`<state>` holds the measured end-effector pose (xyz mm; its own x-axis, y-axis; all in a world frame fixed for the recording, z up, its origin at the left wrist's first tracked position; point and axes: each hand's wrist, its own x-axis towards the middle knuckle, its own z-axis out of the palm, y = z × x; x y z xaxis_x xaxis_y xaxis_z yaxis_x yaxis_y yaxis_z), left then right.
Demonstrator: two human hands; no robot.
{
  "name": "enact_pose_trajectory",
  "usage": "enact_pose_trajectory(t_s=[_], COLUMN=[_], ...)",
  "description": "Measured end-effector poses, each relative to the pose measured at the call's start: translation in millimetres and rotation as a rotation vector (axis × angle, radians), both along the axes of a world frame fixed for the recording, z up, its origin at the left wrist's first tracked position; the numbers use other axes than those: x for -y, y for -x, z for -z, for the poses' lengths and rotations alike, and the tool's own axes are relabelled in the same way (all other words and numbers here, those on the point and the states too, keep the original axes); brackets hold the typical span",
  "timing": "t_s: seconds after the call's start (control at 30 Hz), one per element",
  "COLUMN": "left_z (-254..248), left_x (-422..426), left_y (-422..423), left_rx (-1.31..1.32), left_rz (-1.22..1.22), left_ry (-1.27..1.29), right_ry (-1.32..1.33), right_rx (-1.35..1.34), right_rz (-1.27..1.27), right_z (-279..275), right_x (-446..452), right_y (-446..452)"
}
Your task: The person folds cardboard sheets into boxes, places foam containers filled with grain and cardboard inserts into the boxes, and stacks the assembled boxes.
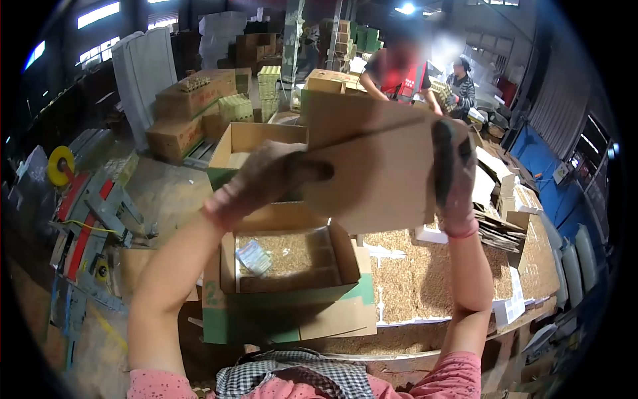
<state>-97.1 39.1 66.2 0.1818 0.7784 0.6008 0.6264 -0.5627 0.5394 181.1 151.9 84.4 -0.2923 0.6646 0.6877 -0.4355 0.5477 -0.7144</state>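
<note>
The brown cardboard sheet bears a slanting dark line. The left hand and right hand, partly closed, grasp its opposite sides.

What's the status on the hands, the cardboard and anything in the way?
Left hand and right hand gripping cardboard, held up. Open box in front, packet lying inside. Cardboard hides part of the view behind it.
</note>
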Motion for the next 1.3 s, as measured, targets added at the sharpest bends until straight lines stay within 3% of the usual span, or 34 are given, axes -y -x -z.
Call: enact_pose_trajectory(t_s=[0.03, 0.07, 0.1, 0.13, 0.17, 0.2, 0.23, 0.3, 0.33, 0.4, 0.43, 0.5, 0.57, 0.6, 0.67, 0.73, 0.77, 0.8, 0.83, 0.87, 0.9, 0.93, 1.0, 1.03, 1.07, 1.1, 1.13, 1.17, 1.2, 1.3], left_z=[0.4, -0.3, -3.9, -15.1, -21.4, -24.3, -18.0, 6.0, 15.9, 49.8, 81.1, 113.7, 110.7, 105.7, 111.2, 113.5, 104.8, 85.6, 69.8, 85.8, 90.0, 94.3, 136.5, 130.6, 127.2, 115.9, 113.8, 141.1, 192.9, 272.3], left_x=[1.6, 8.3, 20.1, 48.7, 65.5, 74.4, 75.3, 70.8, 69.9, 63.5, 55.3, 37.1, 16.1, 12.7, 1.5, 0.5, 6.6, 18.3, 30.7, 38.5, 47.4, 56.6, 57.3, 50.9, 61.6, 88.5, 111.1, 115.3, 114.8, 150.4], left_y=[9.1, 20.8, 32.0, 29.9, 33.5, 35.3, 27.7, 8.9, 15.3, 34.9, 58.5, 80.3, 75.5, 70.4, 61.8, 51.5, 34.3, 15.0, -3.3, -8.3, -4.8, 0.1, 35.2, 42.3, 52.5, 64.6, 77.4, 94.5, 111.4, 102.2], left_rx=[-0.188, -0.179, -0.168, -0.356, -0.315, -0.278, -0.286, 0.127, -0.218, -0.588, -0.716, -0.847, -1.355, -1.410, -1.613, -1.687, -1.370, -1.314, -1.317, -1.271, -1.280, -1.272, -1.156, -1.381, -1.373, -0.828, -0.267, -0.263, 0.410, 0.541], left_rz=[0.070, 0.012, -0.053, -0.249, -0.220, -0.184, -0.177, 0.247, 0.105, 0.061, 0.058, 0.043, 0.138, 0.090, -0.082, -0.089, -0.131, -0.077, -0.003, -0.031, -0.016, -0.005, 0.015, 0.011, 0.008, -0.287, -0.536, -0.546, -0.558, -0.327], left_ry=[-0.167, -0.289, -0.414, -0.532, -0.526, -0.518, -0.506, -0.339, -0.235, 0.099, 0.113, 0.139, -0.010, -0.047, 0.191, 0.197, 0.215, 0.242, 0.460, 0.659, 0.761, 0.863, 0.883, 0.856, 0.861, 0.446, 0.031, 0.037, 0.345, 0.605], right_ry=[-0.580, -1.061, -0.907, -0.756, -0.614, -0.791, -0.741, -0.654, -0.780, -0.836, -0.673, -0.584, -1.094, -1.279, -1.196, -0.966, -0.985, -0.932, -0.868, -0.785, -0.881, -0.925, -0.930, -0.917, -0.915, -0.636, -0.693, -0.590, -0.590, -0.121], right_rx=[0.289, 0.359, 0.286, 0.191, 0.083, 0.281, 0.470, 0.862, 0.935, 0.728, 0.515, 0.551, 0.797, 0.870, 1.484, 1.709, 1.704, 1.506, 1.308, 1.041, 1.496, 1.659, 1.551, 1.470, 1.387, 1.332, 1.047, 0.767, 0.770, 0.798], right_rz=[0.467, 1.133, 1.053, 0.966, 0.884, 1.037, 0.992, 0.889, 0.931, 0.818, 0.579, 0.272, 0.180, 0.120, 0.044, -0.213, -0.214, -0.324, -0.433, -0.454, -0.273, -0.080, 0.006, -0.122, -0.243, -0.401, -0.216, -0.066, -0.082, -0.074], right_z=[3.5, 7.4, 14.3, 21.1, 27.5, 38.4, 50.9, 76.5, 71.7, 53.9, 46.0, 41.6, 59.1, 87.2, 161.5, 196.4, 198.9, 200.4, 199.8, 182.6, 152.3, 127.2, 174.1, 180.4, 183.9, 133.2, 143.4, 141.4, 154.6, 205.0], right_x=[-15.5, -30.8, -38.4, -45.9, -53.5, -72.4, -79.4, -92.1, -74.4, -44.9, -27.3, 23.8, 46.3, 49.5, 52.8, 74.5, 72.4, 66.9, 60.1, 43.7, 45.5, 55.1, 37.6, 31.3, 20.7, 32.5, 15.8, 6.8, 4.8, -0.6], right_y=[-22.2, -44.4, -60.5, -76.5, -92.5, -112.1, -109.2, -103.0, -80.5, -50.9, -30.9, 7.5, 53.9, 80.7, 117.8, 127.1, 130.7, 130.6, 128.4, 122.0, 112.5, 105.1, 94.9, 85.0, 80.9, 77.1, 61.7, 37.3, 30.9, 30.6])
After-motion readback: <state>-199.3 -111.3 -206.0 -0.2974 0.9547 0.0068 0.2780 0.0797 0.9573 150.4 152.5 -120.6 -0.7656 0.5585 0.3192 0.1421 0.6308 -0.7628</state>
